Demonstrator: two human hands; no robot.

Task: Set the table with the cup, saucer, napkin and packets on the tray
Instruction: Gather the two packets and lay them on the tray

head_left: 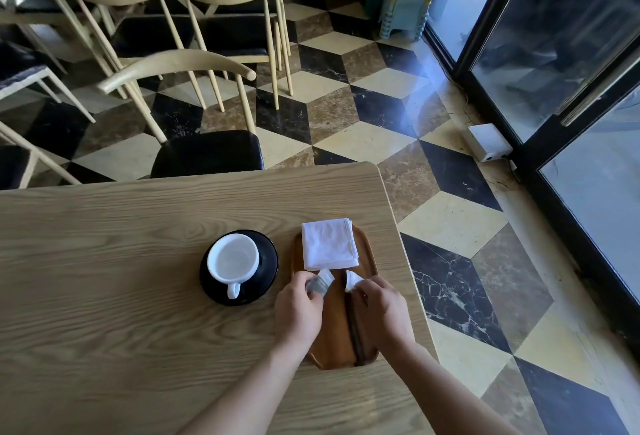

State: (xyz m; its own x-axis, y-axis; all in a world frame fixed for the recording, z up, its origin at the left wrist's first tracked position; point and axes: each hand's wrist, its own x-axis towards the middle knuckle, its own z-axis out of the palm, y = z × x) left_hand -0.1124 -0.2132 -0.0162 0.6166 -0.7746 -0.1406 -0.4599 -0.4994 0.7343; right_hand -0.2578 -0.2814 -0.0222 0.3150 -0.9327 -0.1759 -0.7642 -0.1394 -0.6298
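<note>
White cup [233, 259] sits on black saucer [239, 267], on the table [104, 261] just left of the wooden tray [337, 327], handle toward the person. Napkin [329, 244] lies folded on tray's far end. Left hand [299, 306] pinches a greyish packet [320, 284] above the tray's mid part; right hand [379, 308] pinches a white packet [351, 280] beside it. Both packets sit just near the napkin's near edge.

Best way, I'd say: lay packets flat side by side w/o nudging the napkin. Plenty of bare tray near the person. Table edge is close on the right, so keep moves inward; lots of open table to the left.
</note>
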